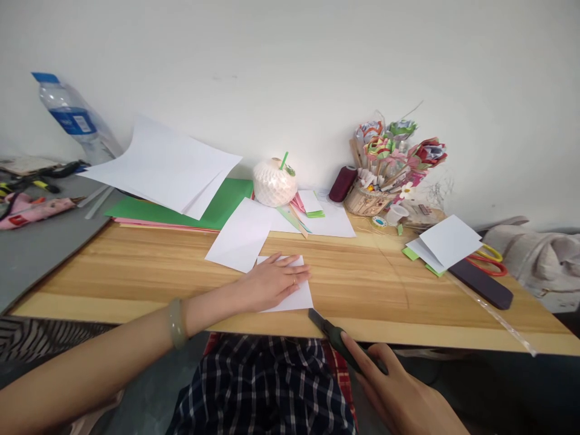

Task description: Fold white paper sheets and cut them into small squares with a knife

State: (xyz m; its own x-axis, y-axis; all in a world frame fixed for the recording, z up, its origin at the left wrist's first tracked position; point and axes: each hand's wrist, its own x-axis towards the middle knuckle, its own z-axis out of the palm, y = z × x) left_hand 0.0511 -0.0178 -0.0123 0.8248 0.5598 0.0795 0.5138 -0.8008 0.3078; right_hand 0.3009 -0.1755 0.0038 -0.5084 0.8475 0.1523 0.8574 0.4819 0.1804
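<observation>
My left hand (272, 284) lies flat with fingers spread on a small white paper (296, 300) near the table's front edge. In my right hand (389, 380) is a dark green utility knife (338, 338), its blade pointing up and left. The blade tip is by the paper's lower right corner; whether it touches the paper I cannot tell. Behind my left hand lies a larger white sheet (242, 232), partly beside the small one.
White sheets (167, 169) rest over green paper (233, 199) at the back left. A white round ornament (275, 183), a maroon thread spool (343, 184) and a basket (368, 200) of paper flowers stand behind. Folded papers (448, 241), scissors (492, 260) and a dark bar (483, 283) lie right.
</observation>
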